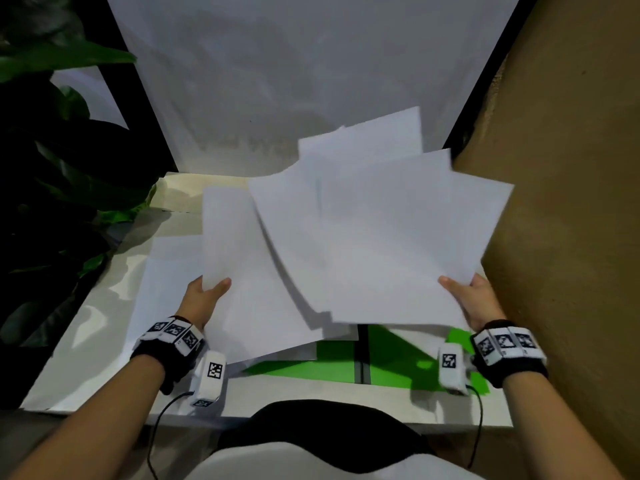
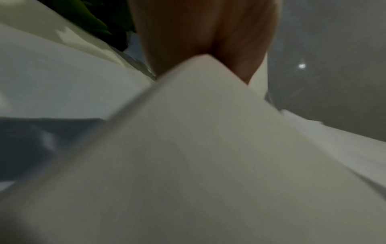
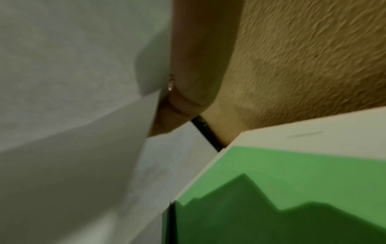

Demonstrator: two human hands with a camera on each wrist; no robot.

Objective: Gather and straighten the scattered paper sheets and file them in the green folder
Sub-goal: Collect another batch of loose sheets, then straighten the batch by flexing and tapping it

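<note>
Both hands hold a fanned, uneven bunch of paper sheets (image 1: 346, 230) above the bench (image 1: 104, 341): the left hand (image 1: 204, 299) pinches one lower corner, the right hand (image 1: 474, 299) the other. The green folder (image 1: 346, 368) lies open beneath, at the near edge.

The fanned paper sheets (image 1: 349, 237) cover the fingers of the left hand (image 1: 204, 299) and the right hand (image 1: 474, 299); only the thumbs show on top. Below the fingers, the sheets hide most of the green folder (image 1: 311, 368). Both wrist views are blurred; the sheet count cannot be told.
</note>
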